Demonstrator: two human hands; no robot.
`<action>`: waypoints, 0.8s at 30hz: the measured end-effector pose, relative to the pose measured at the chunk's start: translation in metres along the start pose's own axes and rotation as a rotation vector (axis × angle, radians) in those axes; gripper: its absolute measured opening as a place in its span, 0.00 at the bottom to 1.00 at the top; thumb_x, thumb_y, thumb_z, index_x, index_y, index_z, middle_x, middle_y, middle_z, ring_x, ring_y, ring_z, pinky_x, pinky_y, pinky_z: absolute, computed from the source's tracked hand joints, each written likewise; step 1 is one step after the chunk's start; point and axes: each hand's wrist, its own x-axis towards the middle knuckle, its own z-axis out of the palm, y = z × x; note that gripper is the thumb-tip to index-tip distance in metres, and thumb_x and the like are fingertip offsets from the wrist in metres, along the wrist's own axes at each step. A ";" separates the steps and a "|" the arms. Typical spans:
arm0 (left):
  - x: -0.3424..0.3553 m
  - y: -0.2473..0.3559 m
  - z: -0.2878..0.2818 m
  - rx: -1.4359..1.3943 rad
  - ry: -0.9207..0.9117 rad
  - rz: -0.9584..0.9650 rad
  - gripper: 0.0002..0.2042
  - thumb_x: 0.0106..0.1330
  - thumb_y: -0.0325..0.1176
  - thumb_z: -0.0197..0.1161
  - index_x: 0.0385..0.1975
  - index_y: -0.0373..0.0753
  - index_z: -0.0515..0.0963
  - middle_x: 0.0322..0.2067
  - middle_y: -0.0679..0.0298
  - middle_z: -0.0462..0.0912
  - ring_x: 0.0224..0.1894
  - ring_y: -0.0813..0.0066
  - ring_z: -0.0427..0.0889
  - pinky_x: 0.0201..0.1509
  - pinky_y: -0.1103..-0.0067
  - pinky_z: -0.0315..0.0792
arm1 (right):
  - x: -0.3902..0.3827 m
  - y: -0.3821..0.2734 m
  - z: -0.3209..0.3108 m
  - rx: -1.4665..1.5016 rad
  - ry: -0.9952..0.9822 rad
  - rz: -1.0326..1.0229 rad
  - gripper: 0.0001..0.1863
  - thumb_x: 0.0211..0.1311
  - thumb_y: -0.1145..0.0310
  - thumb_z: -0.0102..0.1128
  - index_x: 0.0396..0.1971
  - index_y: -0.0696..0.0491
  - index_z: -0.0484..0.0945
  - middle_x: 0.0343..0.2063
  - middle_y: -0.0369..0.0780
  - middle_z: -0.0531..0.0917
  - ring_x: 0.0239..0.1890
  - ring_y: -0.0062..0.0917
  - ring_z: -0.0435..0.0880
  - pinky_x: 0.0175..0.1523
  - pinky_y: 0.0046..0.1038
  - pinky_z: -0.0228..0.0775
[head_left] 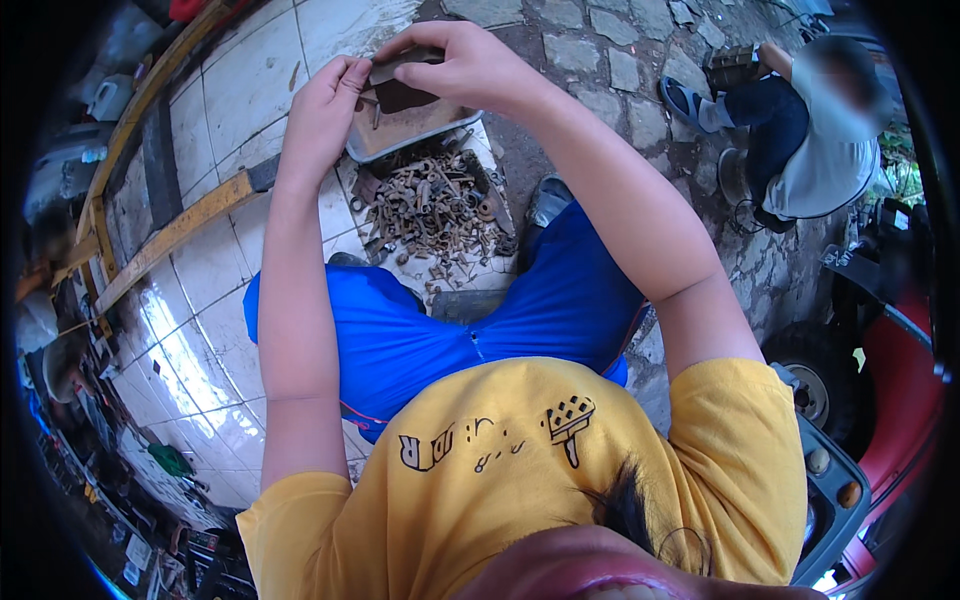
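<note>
My left hand (325, 110) is closed in a pinch at the upper left of a shallow metal tray (428, 133) with a brown, dirty bottom. My right hand (448, 72) reaches over the tray, fingers curled toward my left fingertips; what either hand grips is too small or hidden to make out. A small elongated piece (374, 112) shows below my fingers. Just under the tray, a heap of grimy bolts, nuts and other small metal parts (430, 210) lies on the tiles between my blue-clad legs.
Another person (825, 150) crouches at the upper right on stone paving (620, 70), a hand on a dark metal object (730, 65). A wooden frame (180, 225) lies on white tiles at left. A red vehicle (900, 370) with a black wheel stands at right. Clutter lines the left edge.
</note>
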 end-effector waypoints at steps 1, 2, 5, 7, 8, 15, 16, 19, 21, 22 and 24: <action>-0.001 0.006 0.002 0.063 0.046 0.055 0.17 0.80 0.45 0.59 0.46 0.35 0.82 0.34 0.60 0.86 0.36 0.70 0.83 0.44 0.74 0.75 | 0.001 -0.001 0.000 0.016 0.025 0.018 0.14 0.69 0.63 0.65 0.50 0.49 0.89 0.42 0.41 0.91 0.43 0.25 0.90 0.52 0.29 0.81; -0.003 0.011 0.005 0.126 0.093 0.108 0.16 0.80 0.44 0.59 0.45 0.35 0.82 0.34 0.58 0.86 0.36 0.67 0.83 0.45 0.73 0.76 | 0.000 -0.001 0.001 0.036 0.048 0.037 0.14 0.71 0.63 0.66 0.51 0.53 0.88 0.42 0.39 0.91 0.43 0.22 0.89 0.52 0.28 0.81; -0.005 0.026 0.009 0.344 0.248 0.347 0.13 0.77 0.42 0.61 0.41 0.37 0.83 0.36 0.54 0.85 0.38 0.53 0.84 0.44 0.68 0.76 | 0.008 0.016 0.009 0.350 0.075 0.155 0.15 0.70 0.63 0.70 0.50 0.56 0.88 0.41 0.40 0.91 0.42 0.21 0.88 0.49 0.27 0.81; -0.005 0.028 0.010 0.460 0.277 0.422 0.13 0.76 0.42 0.62 0.42 0.38 0.83 0.36 0.54 0.85 0.39 0.49 0.83 0.43 0.65 0.76 | 0.009 0.026 0.011 0.654 0.067 0.265 0.14 0.67 0.62 0.73 0.47 0.52 0.91 0.38 0.41 0.91 0.39 0.23 0.89 0.45 0.30 0.82; -0.005 0.028 0.009 0.458 0.284 0.425 0.13 0.76 0.44 0.62 0.41 0.38 0.82 0.37 0.54 0.85 0.39 0.49 0.83 0.42 0.64 0.75 | 0.009 0.018 0.009 0.698 0.065 0.331 0.14 0.68 0.64 0.72 0.47 0.55 0.90 0.40 0.41 0.91 0.40 0.22 0.89 0.47 0.29 0.82; 0.006 -0.006 0.000 0.015 -0.010 0.041 0.20 0.81 0.53 0.56 0.38 0.40 0.80 0.29 0.65 0.77 0.29 0.67 0.76 0.44 0.69 0.75 | 0.005 -0.010 0.002 -0.061 0.130 -0.144 0.09 0.67 0.66 0.71 0.42 0.54 0.89 0.34 0.40 0.90 0.39 0.30 0.90 0.44 0.33 0.81; 0.011 -0.018 -0.003 -0.298 -0.139 -0.098 0.21 0.81 0.54 0.54 0.38 0.41 0.79 0.27 0.69 0.75 0.27 0.72 0.74 0.45 0.71 0.75 | 0.005 -0.008 0.004 -0.179 0.158 -0.341 0.08 0.67 0.66 0.70 0.41 0.53 0.89 0.33 0.41 0.89 0.39 0.33 0.90 0.44 0.34 0.81; -0.014 0.024 -0.006 -0.728 -0.243 -0.463 0.21 0.82 0.54 0.54 0.38 0.42 0.79 0.27 0.76 0.68 0.26 0.82 0.67 0.50 0.74 0.75 | -0.002 -0.010 -0.004 -0.279 0.143 -0.560 0.08 0.66 0.67 0.70 0.41 0.52 0.88 0.33 0.42 0.89 0.38 0.41 0.88 0.44 0.36 0.81; -0.013 0.022 -0.004 -0.416 -0.145 -0.236 0.22 0.81 0.54 0.56 0.39 0.38 0.79 0.27 0.66 0.76 0.28 0.70 0.74 0.49 0.70 0.75 | -0.004 -0.012 -0.004 -0.232 0.163 -0.524 0.09 0.66 0.66 0.70 0.42 0.53 0.89 0.34 0.42 0.89 0.38 0.37 0.90 0.44 0.34 0.81; -0.019 0.023 -0.001 -0.120 -0.020 -0.046 0.22 0.80 0.54 0.56 0.39 0.37 0.79 0.28 0.63 0.78 0.29 0.67 0.76 0.49 0.69 0.75 | -0.004 -0.014 -0.004 -0.134 0.161 -0.367 0.09 0.67 0.66 0.70 0.43 0.53 0.89 0.35 0.42 0.90 0.38 0.35 0.90 0.44 0.33 0.81; -0.030 0.045 0.004 0.468 0.172 0.304 0.21 0.80 0.52 0.57 0.44 0.35 0.79 0.30 0.52 0.82 0.33 0.56 0.81 0.47 0.66 0.75 | -0.005 -0.017 -0.005 0.061 0.164 -0.033 0.11 0.68 0.65 0.71 0.44 0.54 0.89 0.37 0.42 0.91 0.38 0.30 0.91 0.45 0.31 0.81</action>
